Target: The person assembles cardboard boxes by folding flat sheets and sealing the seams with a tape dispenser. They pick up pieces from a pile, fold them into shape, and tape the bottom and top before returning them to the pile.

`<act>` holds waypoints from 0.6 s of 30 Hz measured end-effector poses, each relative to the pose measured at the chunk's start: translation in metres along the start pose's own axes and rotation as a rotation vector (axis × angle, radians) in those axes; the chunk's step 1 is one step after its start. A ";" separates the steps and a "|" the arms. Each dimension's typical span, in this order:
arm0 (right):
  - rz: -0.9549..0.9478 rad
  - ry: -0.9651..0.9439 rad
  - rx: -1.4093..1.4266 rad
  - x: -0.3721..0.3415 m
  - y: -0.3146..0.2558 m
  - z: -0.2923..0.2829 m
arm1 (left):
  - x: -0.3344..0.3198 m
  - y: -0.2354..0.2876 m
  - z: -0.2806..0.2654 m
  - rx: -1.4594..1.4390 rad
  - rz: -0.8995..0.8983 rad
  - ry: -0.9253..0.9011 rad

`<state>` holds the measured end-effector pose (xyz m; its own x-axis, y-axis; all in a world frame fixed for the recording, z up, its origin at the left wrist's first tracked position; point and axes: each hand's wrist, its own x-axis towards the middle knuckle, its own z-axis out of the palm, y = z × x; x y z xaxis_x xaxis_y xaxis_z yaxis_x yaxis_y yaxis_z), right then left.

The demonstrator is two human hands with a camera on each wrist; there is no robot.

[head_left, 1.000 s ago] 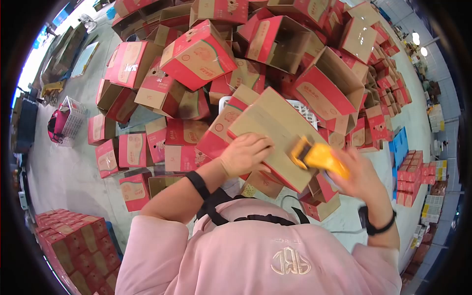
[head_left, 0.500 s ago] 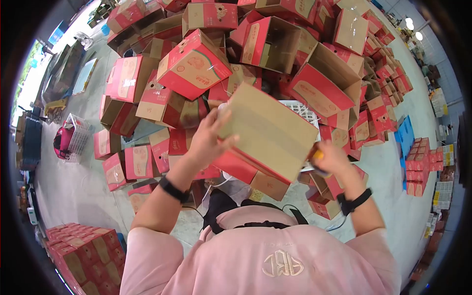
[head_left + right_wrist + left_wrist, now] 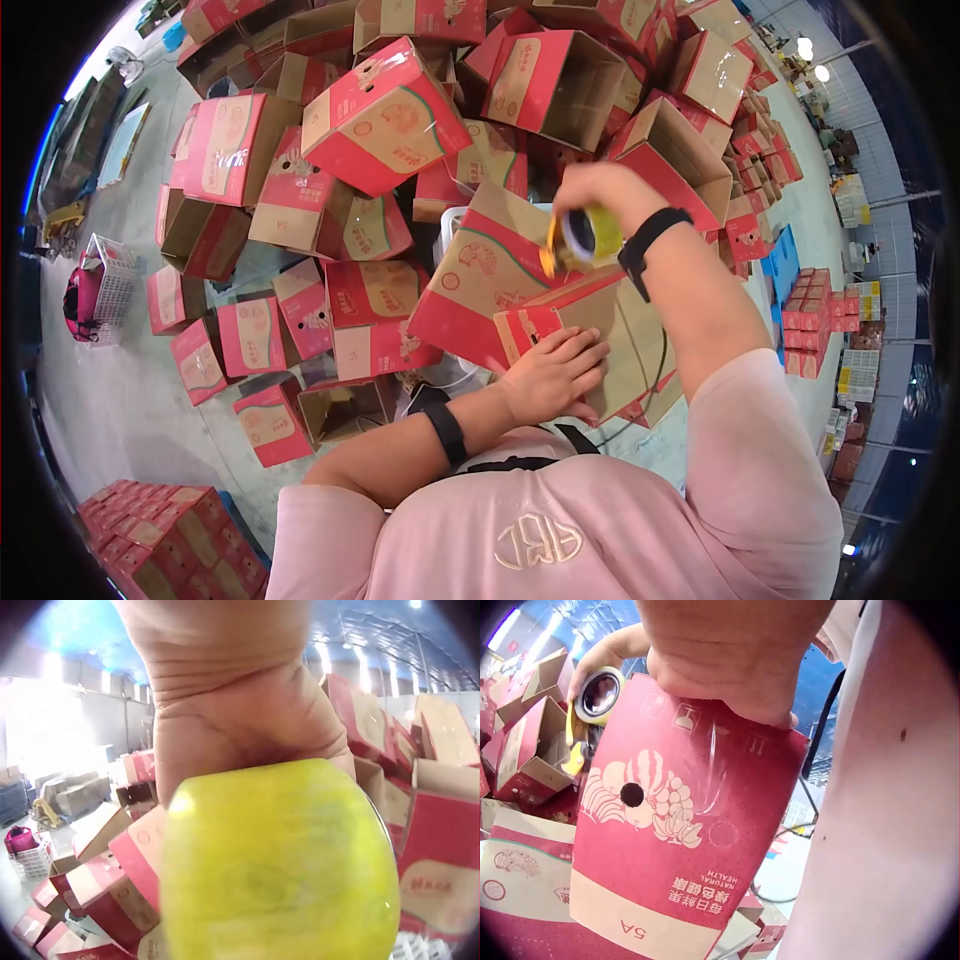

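In front of the body is a red and tan fruit carton, turned so a plain tan face points up and its red printed side faces the left wrist camera. My left hand lies across that tan face near the edge, fingers extended and pressing on it. Above the carton's far edge, my right hand grips a yellow tape dispenser loaded with a roll of yellowish tape. A second carton stands directly beyond, overlapping the held one in the head view.
A large heap of open cartons fills the floor ahead. Part of a white plastic crate shows behind the second carton. Stacked flat red boxes stand at lower left, and a white basket with a pink bag is further left.
The carton has been turned and brought closer to the body, lower right. My left hand moved from its far left side onto its top; the right hand swung up and inward with the tape dispenser.
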<state>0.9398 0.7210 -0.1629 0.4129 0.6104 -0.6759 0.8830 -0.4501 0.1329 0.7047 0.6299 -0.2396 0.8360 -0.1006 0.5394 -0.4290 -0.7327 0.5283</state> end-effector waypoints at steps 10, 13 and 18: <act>-0.117 0.128 0.088 -0.293 0.096 0.058 | 0.016 0.010 0.005 0.066 -0.039 -0.060; 0.116 -0.118 0.297 -0.315 0.109 0.195 | 0.021 0.016 0.007 0.080 -0.042 -0.070; 0.196 0.379 0.535 -0.223 0.099 0.326 | 0.023 0.024 0.006 0.096 -0.110 -0.136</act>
<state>0.8622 0.3281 -0.2355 0.6896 0.6270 -0.3624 0.5925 -0.7762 -0.2155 0.7154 0.6060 -0.2184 0.9174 -0.1018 0.3848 -0.3034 -0.8046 0.5105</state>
